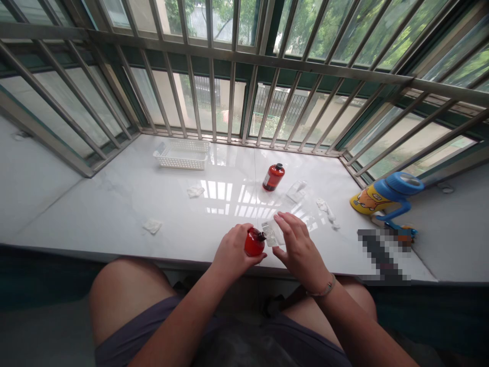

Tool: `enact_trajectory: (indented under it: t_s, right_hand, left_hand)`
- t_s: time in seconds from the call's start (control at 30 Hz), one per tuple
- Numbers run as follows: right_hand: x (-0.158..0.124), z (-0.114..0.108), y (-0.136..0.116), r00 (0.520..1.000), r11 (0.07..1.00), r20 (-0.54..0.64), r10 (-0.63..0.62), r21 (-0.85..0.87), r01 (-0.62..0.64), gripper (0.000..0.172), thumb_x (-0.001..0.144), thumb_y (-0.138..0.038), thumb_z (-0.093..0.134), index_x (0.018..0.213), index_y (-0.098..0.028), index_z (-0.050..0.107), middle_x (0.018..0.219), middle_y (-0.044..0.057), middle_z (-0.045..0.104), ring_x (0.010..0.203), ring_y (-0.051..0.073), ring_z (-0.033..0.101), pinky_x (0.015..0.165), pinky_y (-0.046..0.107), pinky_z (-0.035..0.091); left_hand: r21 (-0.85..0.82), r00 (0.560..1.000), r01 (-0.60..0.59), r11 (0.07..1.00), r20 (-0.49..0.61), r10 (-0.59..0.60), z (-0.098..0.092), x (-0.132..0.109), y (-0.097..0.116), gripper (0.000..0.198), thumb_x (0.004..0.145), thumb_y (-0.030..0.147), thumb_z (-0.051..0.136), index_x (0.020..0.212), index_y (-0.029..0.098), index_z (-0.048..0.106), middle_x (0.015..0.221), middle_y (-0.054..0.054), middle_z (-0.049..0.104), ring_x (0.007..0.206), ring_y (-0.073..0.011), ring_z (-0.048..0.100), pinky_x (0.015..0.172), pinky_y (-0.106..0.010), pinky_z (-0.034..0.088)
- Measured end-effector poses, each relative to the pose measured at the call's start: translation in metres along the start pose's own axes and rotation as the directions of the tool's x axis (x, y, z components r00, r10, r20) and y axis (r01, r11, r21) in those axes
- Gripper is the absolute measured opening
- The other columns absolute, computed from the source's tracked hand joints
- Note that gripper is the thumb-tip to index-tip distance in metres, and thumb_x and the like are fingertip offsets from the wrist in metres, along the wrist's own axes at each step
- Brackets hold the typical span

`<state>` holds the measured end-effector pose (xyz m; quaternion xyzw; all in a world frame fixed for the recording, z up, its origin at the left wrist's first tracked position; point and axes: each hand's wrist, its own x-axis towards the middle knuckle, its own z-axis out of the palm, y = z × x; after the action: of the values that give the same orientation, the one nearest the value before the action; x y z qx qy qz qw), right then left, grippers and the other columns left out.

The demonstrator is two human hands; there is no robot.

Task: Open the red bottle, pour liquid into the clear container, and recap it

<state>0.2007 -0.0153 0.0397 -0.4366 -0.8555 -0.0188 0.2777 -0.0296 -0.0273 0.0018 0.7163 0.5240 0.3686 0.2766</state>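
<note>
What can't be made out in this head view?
All in the head view:
Left side of the held red bottle: behind the left hand.
Right end of the clear container: behind the right hand.
Text on the label of the farther red bottle: too small.
Dark item at right: pixelated.

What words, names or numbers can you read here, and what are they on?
None can be read.
White label on the standing red bottle: too small and blurred.
Cartoon jug with the blue lid: a picture and a small patch show, but any letters are too small.
Held red bottle in the left hand: no writing shows.
Pixelated patch at the right: blocked out, so I can't tell.
</note>
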Motion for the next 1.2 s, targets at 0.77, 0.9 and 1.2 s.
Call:
enact_trajectory:
  t_s: [0.77,0.9,1.2]
  right_hand:
    - [0.0024,-0.0044,0.0000,1.000,1.000,-0.001,-0.013,-0.027,0.013,0.094,0.086,0.000,0.062,0.170,-0.025,0.026,0.159,0.017,0.049,0.151,0.039,0.044,0.122,0.064,0.048]
    - [0.0025,-0.0059,-0.0001,1.000,0.999,0.011,-0.021,-0.049,0.022,0.093,0.087,-0.001,0.066,0.169,-0.023,0.028,0.159,0.017,0.049,0.151,0.039,0.044,0.123,0.063,0.047]
    - [0.0043,-0.0080,-0.0001,0.999,0.995,0.009,-0.038,-0.090,0.038,0.090,0.087,-0.003,0.069,0.168,-0.021,0.032,0.160,0.017,0.051,0.151,0.038,0.045,0.123,0.061,0.047]
  left_hand:
    - [0.004,1.000,-0.005,1.000,-0.003,0.005,0.0000,-0.0003,0.0003,0.078,0.074,0.035,0.100,0.133,0.030,0.051,0.124,-0.006,0.067,0.114,-0.0323,0.068,0.102,-0.051,0.057]
    - [0.008,1.000,0.004,1.000,0.001,-0.004,0.0002,0.0003,-0.0001,0.078,0.073,0.034,0.101,0.132,0.029,0.051,0.125,-0.006,0.067,0.114,-0.0323,0.068,0.102,-0.051,0.057]
    - [0.005,1.000,0.002,1.000,0.002,-0.002,-0.0001,0.0004,0.0000,0.077,0.073,0.035,0.101,0.133,0.028,0.052,0.126,-0.007,0.067,0.115,-0.0322,0.067,0.103,-0.051,0.056]
